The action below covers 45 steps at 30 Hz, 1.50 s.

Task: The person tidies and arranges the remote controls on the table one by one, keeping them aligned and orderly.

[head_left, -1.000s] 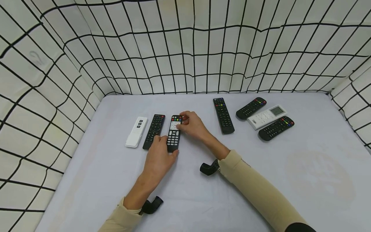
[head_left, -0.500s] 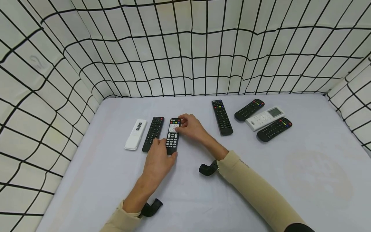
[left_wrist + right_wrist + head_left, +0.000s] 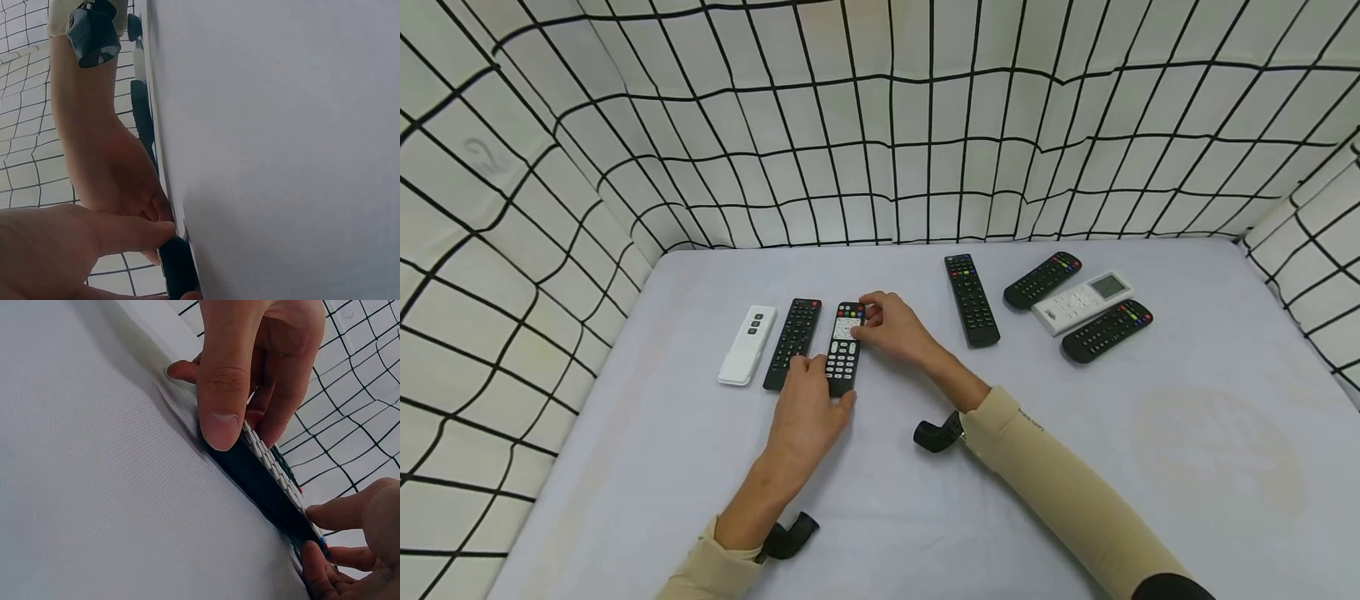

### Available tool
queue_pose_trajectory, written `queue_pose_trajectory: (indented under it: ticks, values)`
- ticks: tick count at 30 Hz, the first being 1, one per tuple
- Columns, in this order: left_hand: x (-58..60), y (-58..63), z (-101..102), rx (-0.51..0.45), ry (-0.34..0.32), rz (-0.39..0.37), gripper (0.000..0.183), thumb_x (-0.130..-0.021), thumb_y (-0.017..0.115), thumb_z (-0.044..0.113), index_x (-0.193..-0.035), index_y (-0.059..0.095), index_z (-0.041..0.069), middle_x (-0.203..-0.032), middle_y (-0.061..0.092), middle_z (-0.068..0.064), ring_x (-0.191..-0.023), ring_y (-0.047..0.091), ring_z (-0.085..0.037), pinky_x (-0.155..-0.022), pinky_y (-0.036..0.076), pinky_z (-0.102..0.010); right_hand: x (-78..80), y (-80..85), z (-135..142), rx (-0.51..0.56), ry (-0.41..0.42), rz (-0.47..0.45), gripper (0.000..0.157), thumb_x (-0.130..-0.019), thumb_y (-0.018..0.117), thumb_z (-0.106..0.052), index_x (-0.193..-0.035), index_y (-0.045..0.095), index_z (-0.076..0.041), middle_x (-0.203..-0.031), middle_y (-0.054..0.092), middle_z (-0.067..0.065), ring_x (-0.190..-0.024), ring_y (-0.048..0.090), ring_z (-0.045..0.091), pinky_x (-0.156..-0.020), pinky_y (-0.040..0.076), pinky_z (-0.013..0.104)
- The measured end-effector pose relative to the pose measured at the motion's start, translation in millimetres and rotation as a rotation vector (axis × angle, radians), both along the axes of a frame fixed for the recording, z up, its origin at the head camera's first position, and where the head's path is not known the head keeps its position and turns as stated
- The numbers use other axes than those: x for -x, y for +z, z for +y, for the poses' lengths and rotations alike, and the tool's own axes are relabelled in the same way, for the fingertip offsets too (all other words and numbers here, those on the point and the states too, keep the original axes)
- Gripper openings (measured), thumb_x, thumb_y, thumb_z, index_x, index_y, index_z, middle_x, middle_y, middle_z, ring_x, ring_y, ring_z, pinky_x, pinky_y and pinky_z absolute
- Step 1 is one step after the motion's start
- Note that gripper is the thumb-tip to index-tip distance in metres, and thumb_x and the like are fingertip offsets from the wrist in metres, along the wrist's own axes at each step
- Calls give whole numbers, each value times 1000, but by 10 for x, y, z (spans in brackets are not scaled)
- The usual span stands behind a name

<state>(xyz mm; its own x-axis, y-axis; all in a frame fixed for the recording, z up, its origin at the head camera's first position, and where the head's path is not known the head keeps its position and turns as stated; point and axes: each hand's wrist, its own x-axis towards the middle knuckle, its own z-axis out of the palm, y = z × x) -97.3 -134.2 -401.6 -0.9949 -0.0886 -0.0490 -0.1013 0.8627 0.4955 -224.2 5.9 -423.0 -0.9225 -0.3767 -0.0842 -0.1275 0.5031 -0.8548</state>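
White walls (image 3: 910,108) are being crossed by black netting (image 3: 929,117), and the worktop (image 3: 962,517) is being bordered by them. The left hand (image 3: 803,408) is being curled about the near end of a white-keyed black remote (image 3: 844,350), its thumb on the right edge; by the right hand (image 3: 895,329), the far end is being pinched from the right between thumb and fingers. The remote is being held on the worktop between both hands, keys upward, its coloured-button end being pointed toward the back netting, its long axis leaning slightly right. Just to its left, a long black remote (image 3: 797,329) is lying nearly parallel, and a white remote (image 3: 747,346) beyond that. Well apart on the right, another long black remote (image 3: 972,300), two rounded black remotes (image 3: 1042,281) and a white display remote (image 3: 1082,302) are being supported. A faint "2" (image 3: 486,156) is being borne by the left wall; right-sleeve lettering (image 3: 1032,420) and the display remote's logo (image 3: 1050,314) are being shown too small to be read.
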Motion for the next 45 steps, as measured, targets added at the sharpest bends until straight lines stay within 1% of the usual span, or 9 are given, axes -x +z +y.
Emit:
queue_pose_trajectory:
  ticks: [9,14,17,23,28,31,34,40,45]
  values:
    - [14,-6,8,-54,4,15,69,-90,80,14,-144,46,-12,-137,43,-29,-125,55,-41,-103,52,-53,6,7,18,-1,-11,-10,57,-97,74,-16,-148,53,-1,-129,62,18,-110,63,26,-91,53,34]
    - [13,6,53,-53,9,80,70,-87,84,16,-143,50,-10,-138,38,-24,-129,45,-37,-100,54,-51,-7,48,68,0,-25,-18,51,-100,68,-17,-146,53,-2,-128,64,17,-111,63,26,-92,53,34]
    - [23,12,92,-42,-2,128,69,-87,84,17,-142,52,-9,-138,39,-23,-128,44,-36,-99,54,-49,-9,84,110,10,-40,-20,47,-102,65,-17,-145,54,-3,-126,65,16,-108,65,25,-86,54,31]
    - [66,11,185,-64,-51,187,61,-89,82,16,-139,55,-6,-138,41,-21,-125,46,-34,-100,53,-45,15,158,232,60,-83,1,43,-103,64,-17,-143,56,-4,-122,66,14,-98,67,24,-72,51,24]
    - [114,1,307,-132,-133,233,50,-91,80,12,-135,60,-3,-135,46,-19,-125,50,-33,-104,51,-44,68,235,374,93,-116,67,39,-103,64,-18,-139,60,-4,-122,67,14,-106,65,26,-75,50,25]
    - [138,-12,386,-169,-171,225,46,-92,78,11,-132,61,-2,-133,47,-17,-124,52,-33,-105,51,-44,96,272,473,112,-133,103,36,-103,64,-17,-137,62,-4,-122,67,15,-111,64,28,-77,50,27]
    - [167,-26,463,-190,-193,209,43,-93,77,10,-132,62,-1,-132,49,-16,-121,56,-31,-103,52,-42,114,302,585,113,-146,132,34,-103,64,-18,-135,64,-5,-120,67,14,-113,64,29,-78,51,28]
    - [232,-60,604,-246,-215,163,42,-93,76,9,-132,63,0,-129,51,-15,-116,62,-29,-100,55,-41,149,383,801,98,-181,158,30,-103,63,-17,-131,66,-6,-120,69,14,-113,64,29,-83,51,33]
    - [268,-75,709,-272,-227,108,42,-94,76,11,-133,63,1,-129,52,-15,-117,63,-28,-100,55,-42,198,384,963,89,-208,186,28,-104,63,-16,-129,67,-6,-118,69,14,-109,65,29,-85,48,34]
